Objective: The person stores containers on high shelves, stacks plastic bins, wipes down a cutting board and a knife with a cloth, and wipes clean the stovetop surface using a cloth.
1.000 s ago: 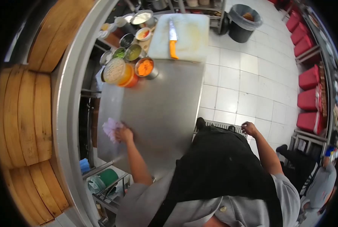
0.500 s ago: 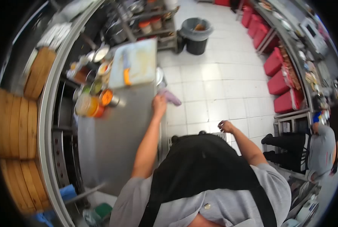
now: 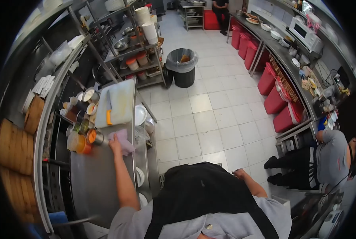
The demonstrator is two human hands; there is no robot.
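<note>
My left hand [image 3: 115, 145] is closed on a pale purple cloth [image 3: 125, 143], which lies over the right edge of the steel table [image 3: 102, 179]. Just beyond the cloth is a white cutting board [image 3: 123, 102], with an orange-handled knife [image 3: 109, 117] lying on it. To the left of my left hand stand a metal container of orange food [image 3: 92, 136] and a tub with a yellowish upper part [image 3: 75, 141]. My right hand [image 3: 240, 173] hangs low beside my black apron, fingers loosely bent and apart, with nothing visible in it.
A lined trash bin [image 3: 182, 67] stands on the tiled floor ahead. Shelving with tubs [image 3: 138, 59] is behind the cutting board. Red bins [image 3: 279, 101] line the right counter. A co-worker in grey [image 3: 332, 153] stands at the right. White plates [image 3: 140, 115] sit under the table's edge.
My left hand has brought the cloth from beyond the table's edge onto its right side, closer to the cutting board. My right hand has dropped closer to my apron. The view has tilted up.
</note>
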